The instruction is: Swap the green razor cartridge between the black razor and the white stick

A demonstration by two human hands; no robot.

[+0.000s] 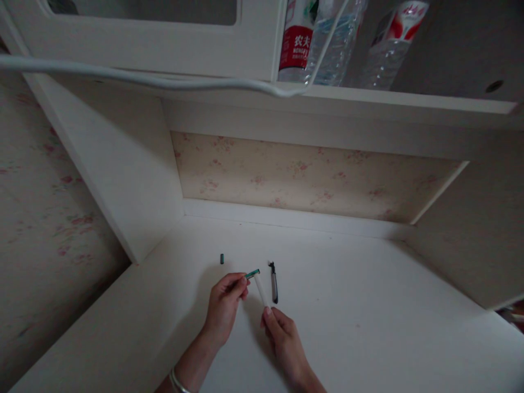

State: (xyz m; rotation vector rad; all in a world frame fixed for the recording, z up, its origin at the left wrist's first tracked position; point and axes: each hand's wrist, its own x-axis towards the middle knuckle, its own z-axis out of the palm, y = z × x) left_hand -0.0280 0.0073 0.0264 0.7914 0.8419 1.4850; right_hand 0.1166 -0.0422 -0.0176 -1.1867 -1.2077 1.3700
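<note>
My left hand (229, 295) pinches a short, narrow dark green piece (252, 274) between thumb and fingers, its far end pointing right. My right hand (282, 333) grips the lower end of a slim white stick (261, 289). The stick's upper end meets or nearly meets the green piece; I cannot tell whether they are joined. Just beyond my right hand lies a slim black object (274, 284) with a small uneven head, its kind unclear. A small dark green cylinder (221, 258) sits on the white desk (352, 327) past my left hand.
Above the desk is a shelf holding a red-labelled bottle (297, 46), a clear plastic bottle (333, 43) and another bottle (388, 49). A white cable (176, 83) runs across in front. White side panels (123, 158) flank the desk, with floral wallpaper (295, 172) behind.
</note>
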